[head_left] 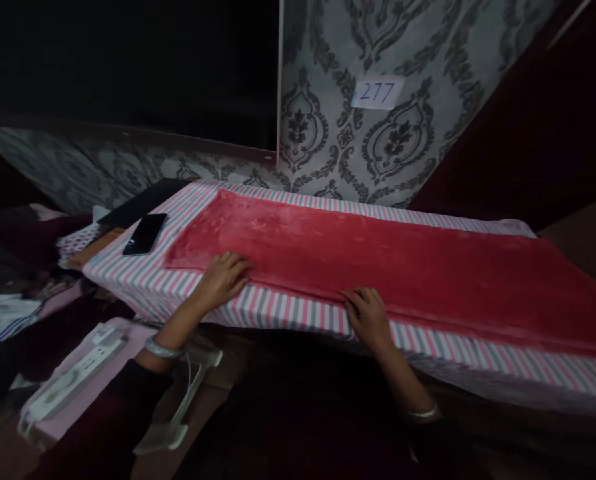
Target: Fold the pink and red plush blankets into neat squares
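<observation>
A long red plush cloth (403, 260) lies spread over a striped sheet (288, 310) on a narrow table-like surface. My left hand (225, 277) rests on the cloth's near edge, toward its left end, with the fingers laid over the fabric. Farther right along that same edge, my right hand (371, 317) has its fingers bent and closed at the border of the cloth. The near edge looks doubled or folded between and beyond my hands. Some fingertips are hard to make out in the dim light.
A black phone (145, 234) lies on the sheet at the left. Below it, a white power strip (78, 373) sits on a pink surface beside a pale frame (178, 407). Behind are a dark screen (128, 67) and patterned wall (318, 107) with a paper label (377, 92).
</observation>
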A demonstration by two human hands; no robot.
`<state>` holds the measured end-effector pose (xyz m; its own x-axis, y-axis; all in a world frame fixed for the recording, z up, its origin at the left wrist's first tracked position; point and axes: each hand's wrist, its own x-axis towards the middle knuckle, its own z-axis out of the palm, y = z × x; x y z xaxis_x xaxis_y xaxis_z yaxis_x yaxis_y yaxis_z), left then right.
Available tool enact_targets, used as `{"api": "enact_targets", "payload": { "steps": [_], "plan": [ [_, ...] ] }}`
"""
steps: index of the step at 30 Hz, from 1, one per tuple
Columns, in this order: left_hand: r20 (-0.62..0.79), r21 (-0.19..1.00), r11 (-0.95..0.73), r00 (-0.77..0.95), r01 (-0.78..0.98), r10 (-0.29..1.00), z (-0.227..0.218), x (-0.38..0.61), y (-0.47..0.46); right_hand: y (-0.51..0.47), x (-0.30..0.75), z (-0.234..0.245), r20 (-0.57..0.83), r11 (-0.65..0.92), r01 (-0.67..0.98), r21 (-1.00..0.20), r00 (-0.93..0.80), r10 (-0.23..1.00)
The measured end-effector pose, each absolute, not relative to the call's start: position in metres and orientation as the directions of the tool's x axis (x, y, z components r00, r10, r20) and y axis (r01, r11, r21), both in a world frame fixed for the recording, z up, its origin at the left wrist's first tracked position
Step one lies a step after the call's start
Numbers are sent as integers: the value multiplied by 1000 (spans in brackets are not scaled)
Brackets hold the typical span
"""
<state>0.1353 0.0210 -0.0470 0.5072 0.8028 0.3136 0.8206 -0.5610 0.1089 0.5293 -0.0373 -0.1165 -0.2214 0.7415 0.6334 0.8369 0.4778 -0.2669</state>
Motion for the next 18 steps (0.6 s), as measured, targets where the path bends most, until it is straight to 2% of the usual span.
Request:
{"api": "enact_targets", "payload": {
  "steps": [4, 7, 9, 12, 16, 18],
  "plan": [
    [274, 114, -630, 585, 769, 763, -60, 144, 28, -36, 527, -114, 642, 440, 862, -252, -190, 742],
    [330, 100, -637, 578, 765, 746, -67, 134, 36, -35, 524, -111, 643, 420, 870, -260, -169, 747],
    [398, 52, -622, 555, 781, 730, -72, 128, 44, -35, 521, -109, 616, 397, 877, -271, -159, 771],
    [384, 4, -663, 611, 749, 692, -76, 124, 54, -33, 521, -105, 536, 344, 894, -288, -147, 831],
    [421, -74, -705, 663, 705, 619, -82, 120, 65, -41, 547, -101, 513, 280, 924, -261, -113, 851],
    [411, -90, -675, 644, 733, 645, -87, 117, 70, -51, 575, -100, 512, 210, 946, -247, -56, 857]
  ]
}}
